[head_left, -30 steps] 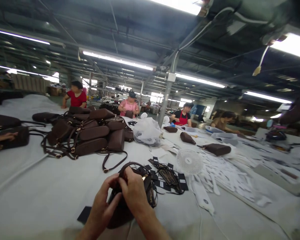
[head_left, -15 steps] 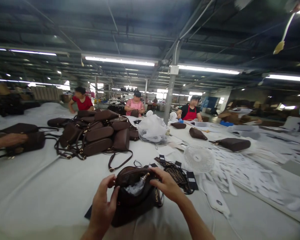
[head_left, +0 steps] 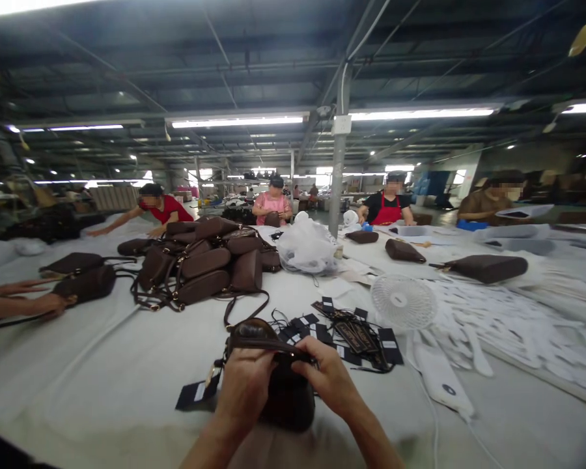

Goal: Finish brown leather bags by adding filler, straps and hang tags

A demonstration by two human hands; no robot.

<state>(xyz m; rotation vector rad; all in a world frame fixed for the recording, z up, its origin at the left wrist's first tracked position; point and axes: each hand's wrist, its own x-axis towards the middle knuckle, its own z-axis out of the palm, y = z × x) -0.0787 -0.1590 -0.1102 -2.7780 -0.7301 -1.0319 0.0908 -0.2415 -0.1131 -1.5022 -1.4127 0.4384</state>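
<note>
In the head view, a brown bag point(head_left: 290, 400) sits at the lower centre of the frame, on the white table point(head_left: 127, 371). The left hand point(head_left: 247, 384) curls over the bag's upper edge, its fingertips hidden; the right hand point(head_left: 327, 374) pinches the same edge farther right, thumb below and fingers above. The step in hand looks like handling the bag's top and strap; the next move seems to call for a steady two-handed hold there.

Counted, one bag is in the hands, and one black tag point(head_left: 193, 395) lies just left of it; whether it is tied on, I cannot tell. Right of lower centre, the loose tags point(head_left: 356, 339) overlap too much to count. So do the bags in the heap point(head_left: 208, 264), left of centre. Three separate bags point(head_left: 488, 268) lie at middle right, beyond one white fan point(head_left: 403, 303). Four co-workers point(head_left: 388, 208) show across the middle of the frame.
</note>
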